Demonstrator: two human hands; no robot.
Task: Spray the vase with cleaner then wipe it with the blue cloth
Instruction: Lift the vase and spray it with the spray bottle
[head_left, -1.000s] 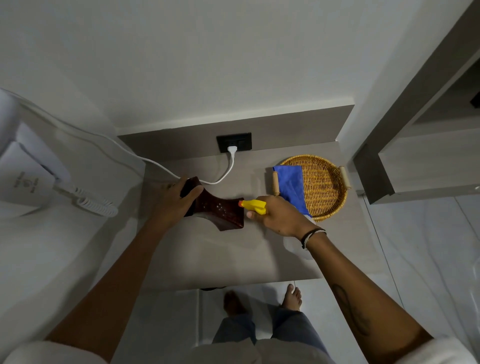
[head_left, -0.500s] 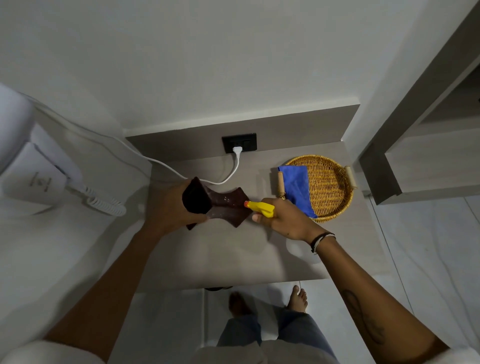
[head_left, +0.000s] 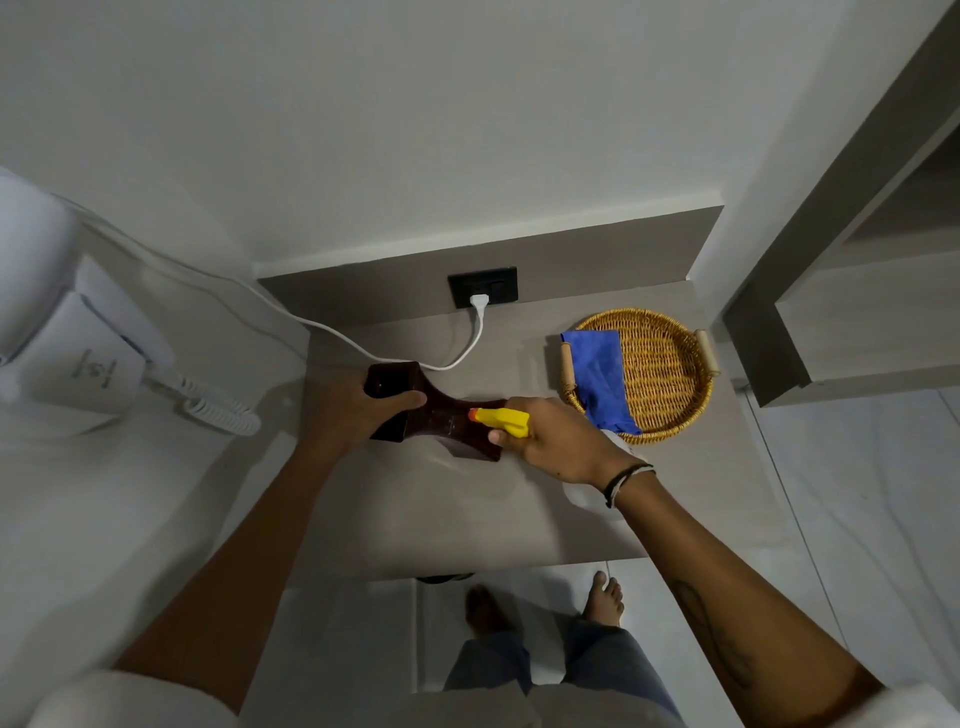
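A dark red-brown vase (head_left: 441, 418) with a narrow waist lies tilted on its side above the grey counter (head_left: 467, 519). My left hand (head_left: 345, 410) grips its wide left end. My right hand (head_left: 558, 441) holds a spray bottle, whose yellow nozzle (head_left: 501, 418) with an orange tip points at the vase's waist, almost touching it. The bottle's pale body (head_left: 587, 493) shows below my wrist. A blue cloth (head_left: 600, 382) drapes over the left rim of a wicker tray.
The round wicker tray (head_left: 665, 374) sits at the counter's right back corner. A white cable (head_left: 395, 358) runs from a black wall socket (head_left: 483, 286) across the counter's back. A white wall-mounted hair dryer (head_left: 67, 338) hangs left. My bare feet stand below the counter's front edge.
My left hand has turned the vase, so its open mouth no longer faces the camera. My right hand stays close with the nozzle at the vase.
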